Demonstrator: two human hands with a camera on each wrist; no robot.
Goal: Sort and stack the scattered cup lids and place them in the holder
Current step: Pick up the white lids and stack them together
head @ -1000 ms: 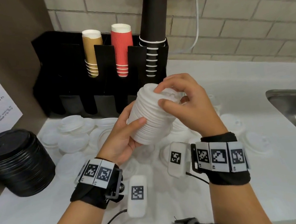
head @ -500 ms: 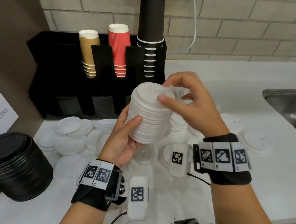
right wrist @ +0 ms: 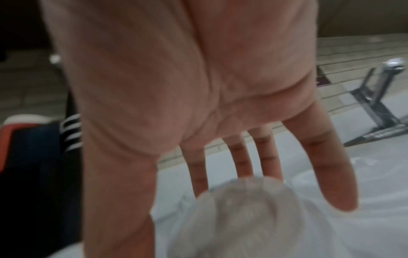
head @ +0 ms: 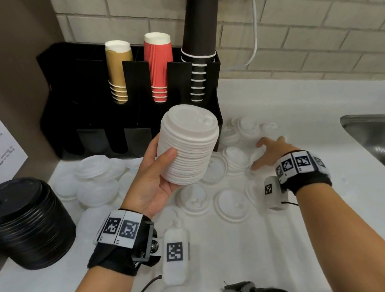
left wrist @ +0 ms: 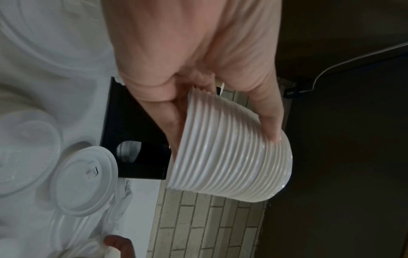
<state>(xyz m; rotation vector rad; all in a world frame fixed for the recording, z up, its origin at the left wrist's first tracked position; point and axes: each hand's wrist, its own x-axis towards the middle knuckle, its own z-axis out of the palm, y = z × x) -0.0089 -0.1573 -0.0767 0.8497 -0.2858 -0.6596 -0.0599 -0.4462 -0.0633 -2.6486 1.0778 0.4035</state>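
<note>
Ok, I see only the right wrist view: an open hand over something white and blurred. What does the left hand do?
Observer: The left hand grips a stack of white lids, raised above the counter.
Operator: Where is the holder?
Observer: The black holder stands behind the stack, against the wall, with tan, red and black cups in it.
Operator: What lies under my hand?
Observer: The right hand spreads over loose white lids on the counter; contact I cannot tell.
</note>
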